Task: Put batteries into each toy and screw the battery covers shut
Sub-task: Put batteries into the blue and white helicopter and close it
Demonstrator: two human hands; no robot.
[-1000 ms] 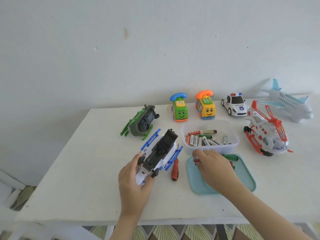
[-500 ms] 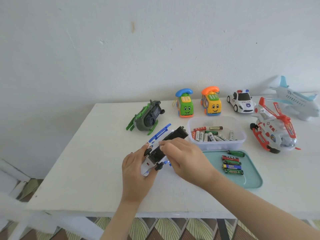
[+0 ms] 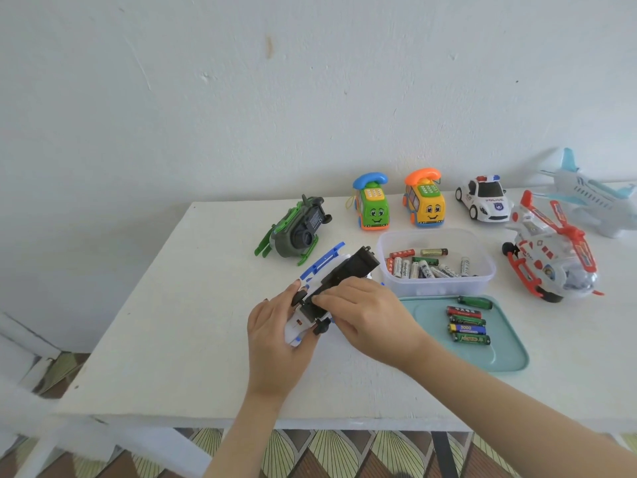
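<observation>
A blue and white toy helicopter (image 3: 344, 267) lies upside down near the table's front, its black underside facing up. My left hand (image 3: 275, 326) grips its nose end from the left. My right hand (image 3: 365, 312) lies over the underside with its fingertips bunched at the black part; whatever is under them is hidden. A clear box (image 3: 437, 286) just to the right holds several batteries (image 3: 424, 265). Several more batteries (image 3: 467, 327) and a green-handled screwdriver (image 3: 475, 301) lie on a teal tray (image 3: 506, 353).
A green helicopter (image 3: 293, 232) lies on its side behind the held toy. Along the wall stand a green phone car (image 3: 372, 207), a yellow phone car (image 3: 425, 203) and a police car (image 3: 486, 200). A red helicopter (image 3: 548, 250) and a pale plane (image 3: 593, 198) are at the right.
My right hand left the teal tray and moved left onto the upturned helicopter, uncovering the tray's batteries. The red screwdriver beside the toy is now hidden under my hand.
</observation>
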